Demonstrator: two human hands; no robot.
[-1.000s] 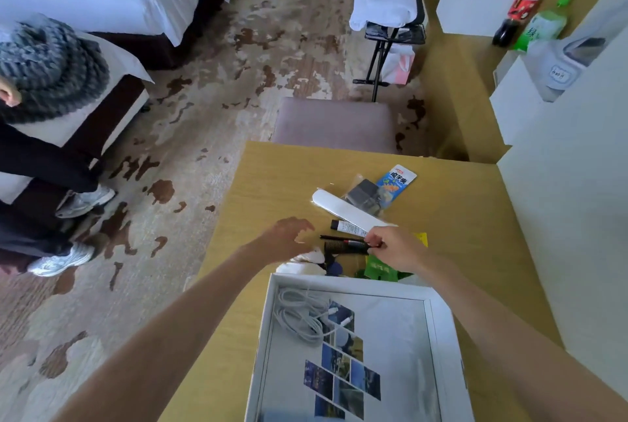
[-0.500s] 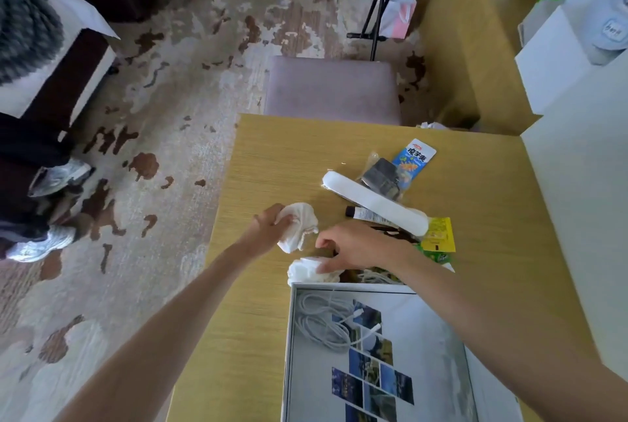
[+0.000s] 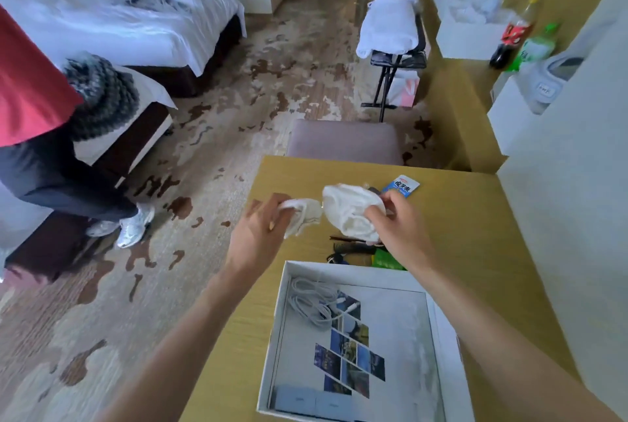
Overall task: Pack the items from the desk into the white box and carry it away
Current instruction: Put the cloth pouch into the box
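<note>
Head view. Blue-and-white packet at the far side of the table, printed with bold characters too blurred to read. Red-labelled dark bottle and green-labelled bottle on the far counter at the right, both labels illegible; small tag on a pale grey object beside them, also unreadable.

Matte yellow wood-grain tabletop. White box at the near edge, square, shallow, thin stiff walls, its floor printed with a diagonal mosaic of blue photo tiles. Coiled grey-white cable in the box's far-left corner; two flat pale-blue cartons against its near wall. Just beyond the far wall of the box, on the table: black comb, thin dark pen-like stick, crinkled green packet.

Left hand raised above the table, closed around a small crumpled white cloth, soft and wrinkled, hanging from the fingers. Right hand raised alongside, gripping a larger rounded white cloth bundle, folded and smooth-ribbed. Two cloths nearly touching between the hands, both held beyond the far wall of the box, not inside it.

Mauve padded stool past the table; patterned beige-and-brown carpet; white-sheeted bed at the left.
</note>
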